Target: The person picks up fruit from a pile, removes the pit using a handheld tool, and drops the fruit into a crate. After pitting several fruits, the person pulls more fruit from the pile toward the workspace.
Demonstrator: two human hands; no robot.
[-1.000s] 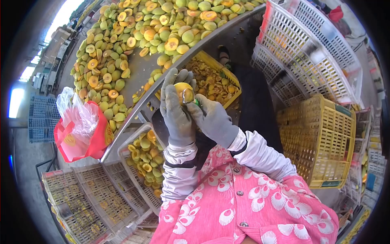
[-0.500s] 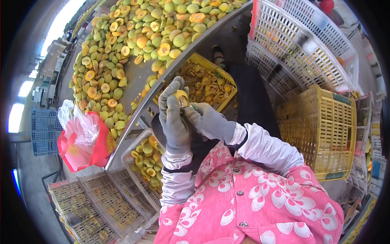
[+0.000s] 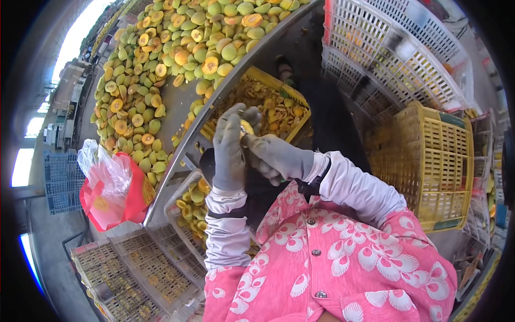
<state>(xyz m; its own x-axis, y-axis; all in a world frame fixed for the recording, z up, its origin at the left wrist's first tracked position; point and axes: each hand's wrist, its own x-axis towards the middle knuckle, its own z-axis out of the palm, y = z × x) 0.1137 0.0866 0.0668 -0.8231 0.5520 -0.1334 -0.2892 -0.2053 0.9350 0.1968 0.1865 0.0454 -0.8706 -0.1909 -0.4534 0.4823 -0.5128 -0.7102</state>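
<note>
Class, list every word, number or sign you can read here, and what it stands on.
No text can be read.
On the red bag: a yellow print, too blurred.
On the yellow crate: green labels, too small.
The glove on the left hand, which grips the fruit, is plain.

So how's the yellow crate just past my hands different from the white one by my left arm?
The yellow crate holds orange-brown scraps, while the white crate holds green and yellow fruit halves. The yellow crate lies beyond the left hand, and the white crate lies nearer, beside the left sleeve. Both are slotted plastic crates with cut fruit inside.
</note>
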